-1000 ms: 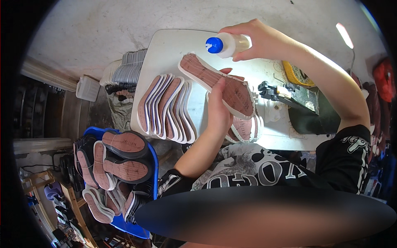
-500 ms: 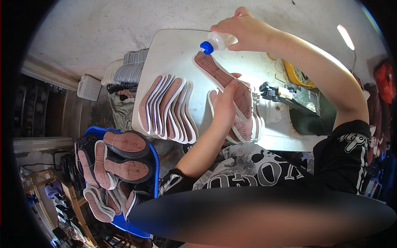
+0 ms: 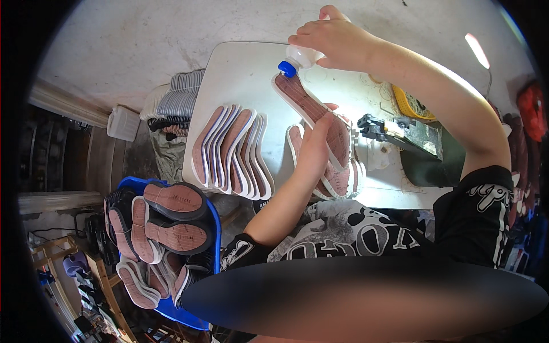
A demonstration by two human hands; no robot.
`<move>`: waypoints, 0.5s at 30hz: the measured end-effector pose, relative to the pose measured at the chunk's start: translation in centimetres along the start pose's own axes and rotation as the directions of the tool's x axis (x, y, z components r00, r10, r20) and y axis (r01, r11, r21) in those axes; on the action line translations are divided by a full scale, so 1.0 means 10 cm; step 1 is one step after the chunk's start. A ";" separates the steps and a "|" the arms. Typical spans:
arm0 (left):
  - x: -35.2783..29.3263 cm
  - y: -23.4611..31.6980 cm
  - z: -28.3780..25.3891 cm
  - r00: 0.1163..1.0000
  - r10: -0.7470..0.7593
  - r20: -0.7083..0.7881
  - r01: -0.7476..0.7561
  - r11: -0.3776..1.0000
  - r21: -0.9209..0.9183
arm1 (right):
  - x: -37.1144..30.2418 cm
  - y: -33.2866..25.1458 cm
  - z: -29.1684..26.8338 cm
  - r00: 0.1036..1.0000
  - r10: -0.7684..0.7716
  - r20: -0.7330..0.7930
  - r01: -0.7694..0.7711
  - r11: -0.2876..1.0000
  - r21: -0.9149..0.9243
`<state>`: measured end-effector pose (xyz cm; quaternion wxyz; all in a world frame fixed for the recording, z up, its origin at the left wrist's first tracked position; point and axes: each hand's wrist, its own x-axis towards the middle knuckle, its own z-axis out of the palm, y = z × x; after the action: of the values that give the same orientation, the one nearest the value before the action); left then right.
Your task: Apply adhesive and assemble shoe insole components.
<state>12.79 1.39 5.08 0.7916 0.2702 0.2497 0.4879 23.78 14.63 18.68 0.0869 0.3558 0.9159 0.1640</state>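
Observation:
My left hand is closed round the middle of a shoe sole with a pinkish-brown face and a white rim, holding it tilted above the table. Gripped in my right hand is a clear squeeze bottle with a blue cap. It is tipped so that its nozzle meets or nearly meets the sole's far narrow end; I cannot tell whether they touch. Beneath my left hand lies a pile of similar soles. To the left, a row of overlapping soles rests on the white table.
A clamp-like black device stands on the table's right side, near a yellow basket and a lit lamp. At lower left, a blue tub holds bundled soles. Stacked grey soles sit beyond the table's left edge.
My left hand and the sole have shifted slightly right and down. The bottle's cap has moved a little the same way, staying at the sole's far end.

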 end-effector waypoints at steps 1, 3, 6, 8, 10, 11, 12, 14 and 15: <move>0.00 0.00 0.00 1.000 0.001 -0.001 -0.001 1.000 0.000 | 0.05 -0.03 -0.16 0.987 0.047 0.154 -0.048 0.999 0.004; -0.01 0.01 0.00 1.000 0.003 -0.002 -0.003 1.000 0.000 | 0.07 -0.02 -0.19 0.948 0.091 0.304 -0.096 0.995 0.001; -0.03 0.04 0.03 1.000 -0.002 -0.006 0.002 1.000 -0.005 | -0.04 0.07 0.02 0.990 0.036 0.138 -0.021 0.994 -0.106; -0.04 0.05 0.03 1.000 0.005 0.003 -0.005 1.000 0.008 | -0.10 0.05 0.03 0.994 0.071 0.080 -0.069 0.997 -0.026; -0.02 0.02 0.00 1.000 0.001 0.007 -0.001 1.000 0.014 | -0.13 0.02 0.00 0.994 0.068 0.086 -0.068 0.998 -0.010; -0.01 0.02 -0.01 1.000 -0.005 0.012 0.005 1.000 0.019 | -0.14 0.02 -0.01 0.993 0.067 0.092 -0.068 0.998 0.006; -0.01 0.02 -0.01 1.000 -0.005 0.013 0.004 1.000 0.020 | -0.15 0.02 -0.01 0.993 0.069 0.092 -0.069 0.998 0.005; -0.01 0.03 -0.01 1.000 -0.016 -0.021 0.017 1.000 0.025 | -0.19 0.03 0.04 0.998 0.035 0.054 -0.038 0.998 0.048; 0.00 0.02 -0.02 1.000 -0.016 -0.020 0.017 1.000 0.026 | -0.20 0.03 0.06 0.998 0.036 0.054 -0.039 0.998 0.048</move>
<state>12.53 1.51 5.12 0.7895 0.2734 0.2660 0.4807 25.55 13.62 18.35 0.0994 0.3792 0.9102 0.1338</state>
